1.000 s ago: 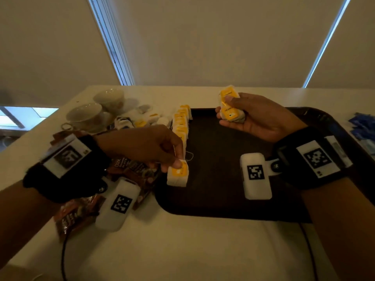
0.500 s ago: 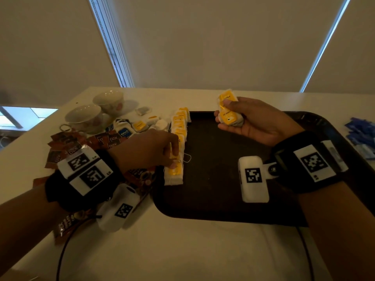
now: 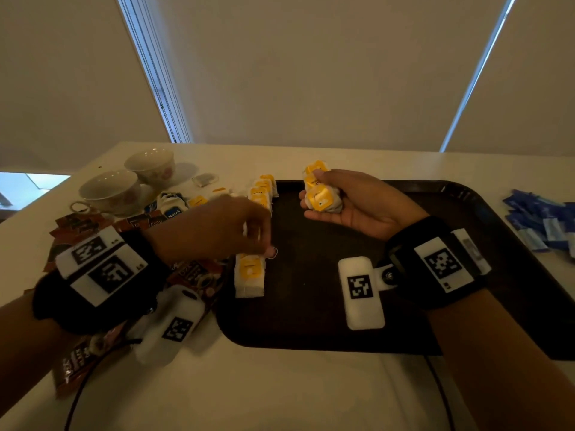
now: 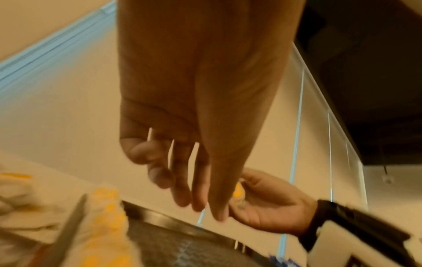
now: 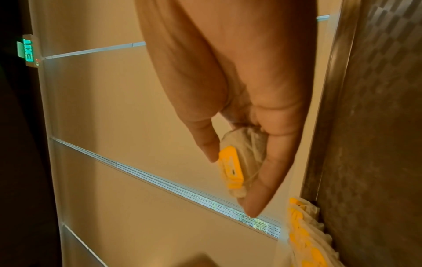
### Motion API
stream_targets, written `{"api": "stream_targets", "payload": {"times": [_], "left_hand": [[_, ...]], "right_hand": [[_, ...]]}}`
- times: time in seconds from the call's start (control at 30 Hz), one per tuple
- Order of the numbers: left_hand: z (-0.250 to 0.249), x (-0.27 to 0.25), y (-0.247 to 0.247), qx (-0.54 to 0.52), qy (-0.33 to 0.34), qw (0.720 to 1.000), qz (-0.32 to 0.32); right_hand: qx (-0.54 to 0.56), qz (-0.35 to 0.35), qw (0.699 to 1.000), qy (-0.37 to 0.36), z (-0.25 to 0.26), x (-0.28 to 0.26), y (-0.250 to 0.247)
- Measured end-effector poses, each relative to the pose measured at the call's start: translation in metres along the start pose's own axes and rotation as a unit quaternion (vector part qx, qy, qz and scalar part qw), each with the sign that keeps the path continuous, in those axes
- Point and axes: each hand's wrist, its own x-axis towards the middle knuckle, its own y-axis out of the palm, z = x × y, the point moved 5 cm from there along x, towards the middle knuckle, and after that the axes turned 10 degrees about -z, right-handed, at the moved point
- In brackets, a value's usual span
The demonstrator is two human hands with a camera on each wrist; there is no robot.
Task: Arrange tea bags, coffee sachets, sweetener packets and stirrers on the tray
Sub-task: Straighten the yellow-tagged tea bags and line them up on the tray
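Note:
A row of white tea bags with yellow tags (image 3: 260, 194) lies along the left edge of the dark tray (image 3: 311, 331). The nearest tea bag (image 3: 250, 275) ends that row. My left hand (image 3: 264, 244) hovers just above it. In the left wrist view that hand (image 4: 200, 202) has loose, straight fingers and holds nothing. My right hand (image 3: 311, 194) is above the tray's far part and grips a bunch of tea bags (image 3: 323, 202). In the right wrist view the bunch (image 5: 242, 162) sits between thumb and fingers, with the row (image 5: 303, 234) below.
Two cups (image 3: 109, 189) (image 3: 151, 164) stand at the far left of the table. Brown coffee sachets (image 3: 140, 219) and small packets (image 3: 172, 212) lie left of the tray. Blue packets (image 3: 541, 222) are piled past its right edge.
My left hand has let go of the nearest tea bag, which now lies at the near end of the row, and has risen a little. The right hand keeps its bunch.

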Motion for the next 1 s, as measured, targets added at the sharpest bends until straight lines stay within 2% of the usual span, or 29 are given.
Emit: {"api": "stream_targets", "payload": {"times": [0.1, 0.17, 0.37, 0.6, 0.87, 1.0], "left_hand": [[-0.023, 0.012, -0.024, -0.106, 0.037, 0.979, -0.173], [-0.032, 0.021, -0.026, -0.119, 0.041, 0.967, -0.220], [-0.034, 0.038, -0.013, -0.101, 0.007, 0.968, -0.229], [-0.035, 0.039, -0.013, -0.097, 0.007, 0.967, -0.234], [-0.042, 0.025, -0.022, -0.188, 0.046, 0.963, -0.187], [-0.044, 0.011, -0.034, -0.274, 0.039, 0.947, -0.161]], "right_hand": [[0.011, 0.005, 1.000, 0.012, -0.003, 0.000, 0.003], [0.021, 0.014, 1.000, 0.016, -0.004, -0.002, 0.006], [0.031, 0.032, 0.999, 0.021, -0.003, -0.004, 0.008], [0.044, 0.031, 0.998, 0.040, -0.001, -0.005, 0.008], [0.055, -0.006, 0.998, 0.040, 0.001, -0.005, 0.003], [0.036, -0.029, 0.999, 0.021, 0.002, -0.004, -0.002]]}}
